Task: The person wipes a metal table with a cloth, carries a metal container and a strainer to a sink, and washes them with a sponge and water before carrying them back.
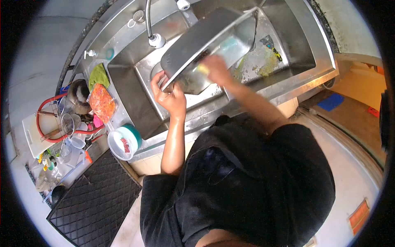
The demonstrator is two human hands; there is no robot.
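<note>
The tray (205, 41), a big steel one, stands tilted in the sink (123, 78) at the upper middle of the frame, its low corner down in the basin and its far end leaning up toward the upper right. The left hand (170, 96) is closed on the tray's lower rim, fingers curled over the edge. The right hand (216, 70) is inside the tray, pressed onto a yellow sponge (202, 69); it is blurred, so how tightly the fingers close cannot be told.

Only 1 hand steadies the tray, and that hand and forearm look wet. A hard push from the sponge could slide the rim out of the grip, and the tray would likely drop flat into the basin or knock the tap (149, 24) just left of it. The thin rim could also bite into the curled fingers. Splash could reach the white bowl (117, 148) on the counter at the left middle.
</note>
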